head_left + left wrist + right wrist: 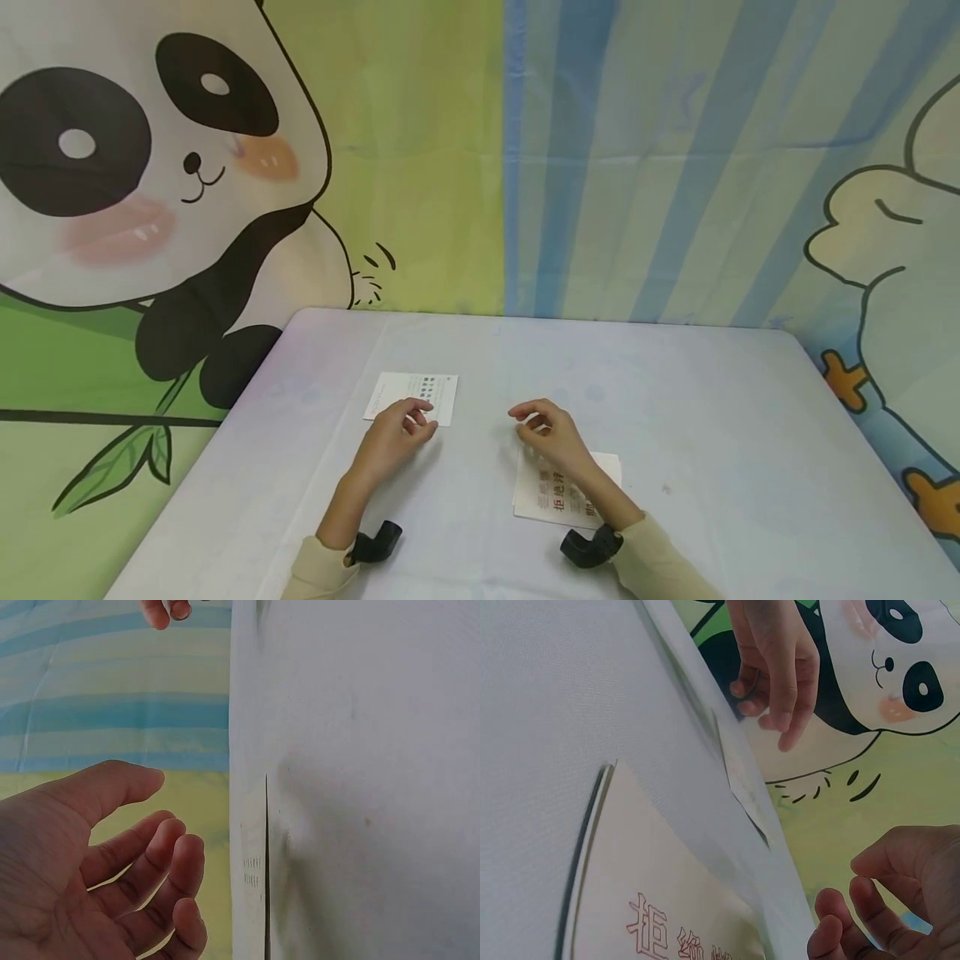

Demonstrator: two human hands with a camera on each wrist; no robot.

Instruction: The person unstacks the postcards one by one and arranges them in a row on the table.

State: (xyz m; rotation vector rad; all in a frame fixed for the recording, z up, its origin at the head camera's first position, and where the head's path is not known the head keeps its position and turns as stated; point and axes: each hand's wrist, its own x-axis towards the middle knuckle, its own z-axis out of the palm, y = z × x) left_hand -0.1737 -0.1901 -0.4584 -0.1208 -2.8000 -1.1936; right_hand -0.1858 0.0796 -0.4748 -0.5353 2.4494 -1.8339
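Over the near edge of a white printed card [397, 392] hovers my left hand [390, 439], its fingers loosely bent with nothing between them. The card lies flat at the left of the table, with dark printed characters. My right hand [553, 435] hangs above the far end of a stack of cream paper sheets [536, 492] printed with reddish-brown characters, and its fingers hold nothing. In the right wrist view the stack [652, 855] shows a few layers at its edge. The right forearm hides part of the stack in the head view.
A white cloth covers the table [712, 433]. Behind it hangs a backdrop [420, 167] with a cartoon panda on the left and blue stripes on the right. Each wrist carries a black camera mount [377, 543].
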